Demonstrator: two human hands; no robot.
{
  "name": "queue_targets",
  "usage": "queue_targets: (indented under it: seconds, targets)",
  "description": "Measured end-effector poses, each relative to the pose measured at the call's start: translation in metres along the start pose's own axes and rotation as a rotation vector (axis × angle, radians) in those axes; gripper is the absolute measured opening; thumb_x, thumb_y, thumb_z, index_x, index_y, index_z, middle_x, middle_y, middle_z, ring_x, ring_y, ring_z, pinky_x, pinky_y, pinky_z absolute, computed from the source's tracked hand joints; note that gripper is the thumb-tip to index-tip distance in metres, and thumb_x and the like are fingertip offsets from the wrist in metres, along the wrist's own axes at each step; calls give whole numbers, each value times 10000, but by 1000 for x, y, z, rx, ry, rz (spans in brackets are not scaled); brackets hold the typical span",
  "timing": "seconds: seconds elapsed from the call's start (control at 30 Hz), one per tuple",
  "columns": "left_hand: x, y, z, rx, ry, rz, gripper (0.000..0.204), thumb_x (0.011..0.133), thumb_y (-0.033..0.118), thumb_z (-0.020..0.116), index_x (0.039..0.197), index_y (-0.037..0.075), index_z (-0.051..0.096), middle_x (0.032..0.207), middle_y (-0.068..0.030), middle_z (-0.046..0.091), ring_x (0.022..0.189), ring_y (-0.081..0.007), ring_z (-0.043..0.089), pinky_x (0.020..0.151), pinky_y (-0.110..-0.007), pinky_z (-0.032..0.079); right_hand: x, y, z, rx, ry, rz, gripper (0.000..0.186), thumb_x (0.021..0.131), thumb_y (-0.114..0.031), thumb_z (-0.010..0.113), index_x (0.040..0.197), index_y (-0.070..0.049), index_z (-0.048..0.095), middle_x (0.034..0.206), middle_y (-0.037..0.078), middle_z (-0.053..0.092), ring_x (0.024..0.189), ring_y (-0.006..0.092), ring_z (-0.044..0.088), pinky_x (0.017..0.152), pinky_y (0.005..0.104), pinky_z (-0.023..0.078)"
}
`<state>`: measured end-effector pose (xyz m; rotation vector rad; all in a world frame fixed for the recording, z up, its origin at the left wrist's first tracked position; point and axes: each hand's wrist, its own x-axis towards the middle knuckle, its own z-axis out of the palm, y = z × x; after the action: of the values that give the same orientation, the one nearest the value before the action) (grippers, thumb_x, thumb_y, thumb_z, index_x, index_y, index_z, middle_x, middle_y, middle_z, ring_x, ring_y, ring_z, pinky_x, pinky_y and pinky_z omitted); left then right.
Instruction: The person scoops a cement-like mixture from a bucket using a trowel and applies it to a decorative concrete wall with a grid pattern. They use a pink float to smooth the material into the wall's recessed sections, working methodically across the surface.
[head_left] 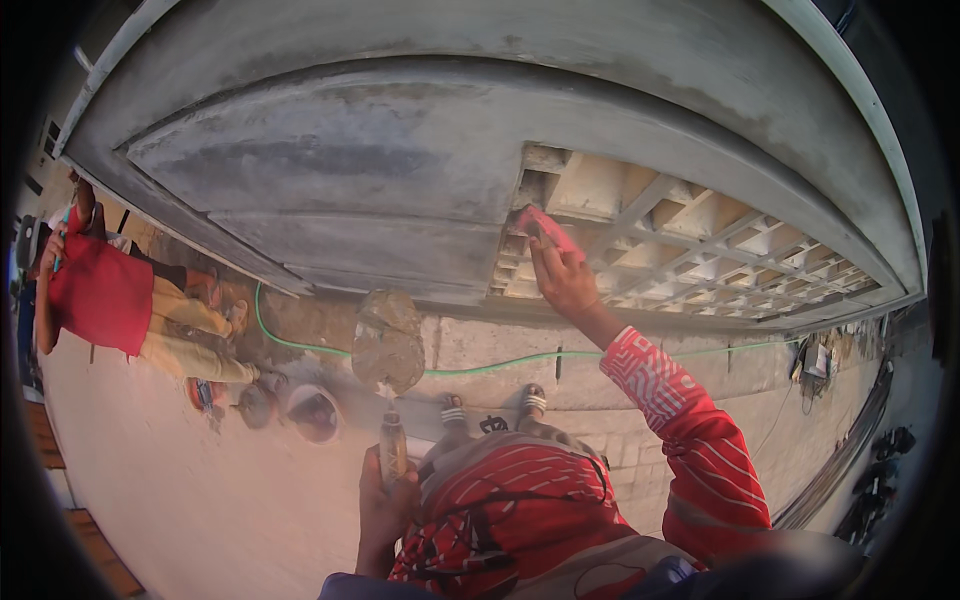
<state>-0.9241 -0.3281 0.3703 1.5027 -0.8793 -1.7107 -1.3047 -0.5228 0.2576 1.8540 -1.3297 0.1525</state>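
My left hand is wrapped around the handle of a trowel, held low in front of my body. Its broad, rounded blade points away from me and looks coated in grey cement. Reaching up and forward, my right hand grips a pink sponge. That sponge is at the left edge of a lattice block panel, which is set into a grey plastered wall. The fingertips lie over the sponge, and part of it is hidden by them.
A green hose runs along the wall's foot. At left, a person in a red shirt stands beside the wall. Buckets sit on the ground nearby. Long rods or pipes lie at the right.
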Motion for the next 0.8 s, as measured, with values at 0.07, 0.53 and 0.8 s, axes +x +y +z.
queue_targets:
  seconds: [0.07, 0.53, 0.8]
  targets:
    - [-1, -3, 0, 17, 16, -13, 338, 918, 30, 595, 1234, 34, 474, 891, -29, 570, 653, -81, 564, 540, -237, 474, -1, 6, -7, -47, -48, -10, 461, 837, -123, 605, 1292, -86, 667, 894, 37, 512, 686, 148, 513, 474, 270, 468]
    - [-7, -8, 12, -16, 69, 45, 367, 902, 148, 679, 1178, 56, 455, 816, -28, 549, 494, -83, 500, 413, -237, 408, 25, -6, -34, -213, -40, -175, 411, 761, -89, 635, 1160, -29, 713, 837, 63, 503, 581, 163, 454, 451, 345, 374]
    - [-12, -21, 20, -52, 148, 4, 311, 892, 111, 663, 1123, 66, 460, 775, -22, 533, 493, -81, 497, 413, -237, 408, 7, 4, -17, -414, -104, -195, 457, 740, -50, 648, 1193, -20, 699, 859, 75, 529, 584, 141, 461, 436, 282, 371]
